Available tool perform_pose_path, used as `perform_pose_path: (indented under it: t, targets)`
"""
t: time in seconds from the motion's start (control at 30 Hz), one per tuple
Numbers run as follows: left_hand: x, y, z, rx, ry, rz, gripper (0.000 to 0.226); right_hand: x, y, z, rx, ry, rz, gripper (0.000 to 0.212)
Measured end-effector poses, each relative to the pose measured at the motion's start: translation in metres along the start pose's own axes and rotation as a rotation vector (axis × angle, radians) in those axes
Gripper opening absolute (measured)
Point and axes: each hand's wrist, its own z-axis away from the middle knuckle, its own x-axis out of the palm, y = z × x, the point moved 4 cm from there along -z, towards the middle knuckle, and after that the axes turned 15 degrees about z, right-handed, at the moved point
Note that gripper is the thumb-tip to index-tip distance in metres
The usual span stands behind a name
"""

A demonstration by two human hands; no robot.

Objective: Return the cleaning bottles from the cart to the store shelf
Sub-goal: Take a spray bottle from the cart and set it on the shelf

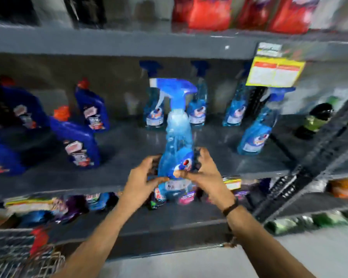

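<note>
Both hands — left hand (143, 179), right hand (204, 175) — clasp a blue spray bottle (177, 137) upright at the shelf (129, 157) edge.

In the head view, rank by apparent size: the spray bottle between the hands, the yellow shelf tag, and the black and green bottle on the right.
1. spray bottle, though nearest the camera
2. yellow shelf tag
3. black and green bottle

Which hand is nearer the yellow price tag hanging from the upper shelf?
Right. The right hand is on the spray bottle's right side, below and left of the tag; the left hand is on the bottle's far side, further away.
</note>
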Motion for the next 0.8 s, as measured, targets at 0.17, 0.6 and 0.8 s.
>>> perform_pose_path:
  t: [0.17, 0.6, 0.8]
  targets:
    - [0.047, -0.003, -0.095, 0.096, 0.004, 0.006, 0.049, -0.054, 0.021, -0.072, -0.091, 0.153, 0.057, 0.062]
    - [0.096, -0.062, -0.153, -0.011, -0.002, 0.004, 0.045, -0.071, 0.093, -0.131, -0.023, 0.130, 0.100, 0.069]
    - [0.099, -0.066, -0.152, -0.034, -0.026, 0.000, 0.049, -0.066, 0.100, -0.128, -0.037, 0.146, 0.051, 0.073]
